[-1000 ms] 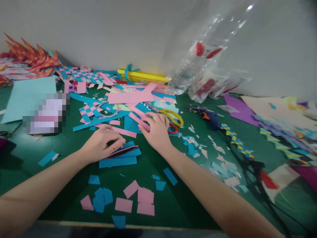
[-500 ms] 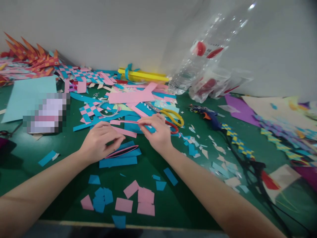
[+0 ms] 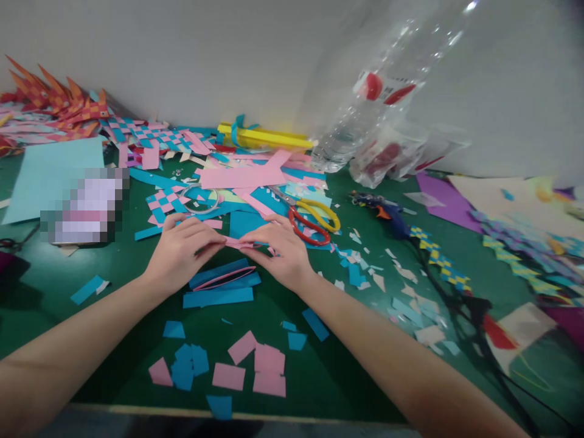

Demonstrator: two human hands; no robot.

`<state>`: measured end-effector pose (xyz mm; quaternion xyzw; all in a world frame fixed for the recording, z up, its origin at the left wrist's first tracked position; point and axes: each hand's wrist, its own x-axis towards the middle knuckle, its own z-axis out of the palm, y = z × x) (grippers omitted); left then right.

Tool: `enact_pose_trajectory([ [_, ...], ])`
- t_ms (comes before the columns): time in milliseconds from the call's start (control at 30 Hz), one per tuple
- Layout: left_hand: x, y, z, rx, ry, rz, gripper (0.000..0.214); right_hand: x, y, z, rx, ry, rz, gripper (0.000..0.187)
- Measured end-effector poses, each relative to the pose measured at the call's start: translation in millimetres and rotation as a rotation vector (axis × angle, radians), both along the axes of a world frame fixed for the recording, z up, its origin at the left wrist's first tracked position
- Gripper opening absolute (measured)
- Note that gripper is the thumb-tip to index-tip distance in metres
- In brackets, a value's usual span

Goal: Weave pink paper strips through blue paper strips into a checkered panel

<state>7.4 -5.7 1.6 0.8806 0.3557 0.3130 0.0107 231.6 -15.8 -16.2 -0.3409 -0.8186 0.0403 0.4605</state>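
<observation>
Pink strip [image 3: 238, 243]: narrow, approx. horiz., flat-looking, matte; mid-span visible, ends hidden by fingers; located between hands, above green table [image 3: 347, 371], just beyond pink loop [image 3: 228, 277] on blue strips [image 3: 219, 297]; L hand [image 3: 182, 249] pinching its L end, thumb & fingertips together; R hand [image 3: 283, 249] pinching R part, fingers bent, knuckles up; both forearms angled inward; bottle [image 3: 340, 134] w/ red/white label [image 3: 385, 89], dark print too small to read.
</observation>
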Motion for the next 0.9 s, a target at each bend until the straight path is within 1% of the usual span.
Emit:
enact_pose_trajectory([
  [100, -1, 3, -1.0, -0.068, -0.033, 0.058, 0.014, 1, 3, -1.4, -0.063, 0.030, -0.073, 0.006],
  [233, 0, 2, -1.7, -0.105, -0.043, 0.060, 0.014, 2, 5, -2.9, -0.104, 0.045, -0.073, 0.007],
  [367, 1, 0, -3.6, -0.134, -0.014, 0.030, 0.016, 1, 6, -3.5, -0.080, 0.054, -0.036, 0.006],
  [433, 0, 1, -4.5, -0.149, -0.012, 0.030, 0.016, 1, 5, -1.9, -0.068, 0.065, -0.047, 0.005],
  [533, 0, 2, -3.8, -0.132, -0.070, 0.067, 0.017, 1, 1, 3.5, -0.033, 0.109, -0.088, 0.008],
  [600, 0, 2, -1.3, -0.111, -0.130, 0.103, 0.017, 1, -2, 7.4, 0.010, 0.123, -0.084, 0.012],
  [633, 0, 2, 0.2, -0.113, -0.154, 0.123, 0.016, 2, -3, 8.9, 0.034, 0.100, -0.054, 0.013],
  [700, 1, 2, 3.4, -0.143, -0.205, 0.171, 0.017, 1, -6, 10.4, 0.071, -0.012, 0.053, 0.011],
  [800, 0, 1, 6.8, -0.260, -0.296, 0.227, 0.019, 0, -6, 9.3, 0.065, -0.221, 0.244, 0.014],
  [867, 0, 1, 8.1, -0.340, -0.364, 0.235, 0.022, 0, -5, 7.2, 0.016, -0.280, 0.288, 0.016],
  [900, 0, 1, 8.5, -0.369, -0.397, 0.236, 0.023, 0, -3, 6.1, -0.006, -0.284, 0.294, 0.014],
])
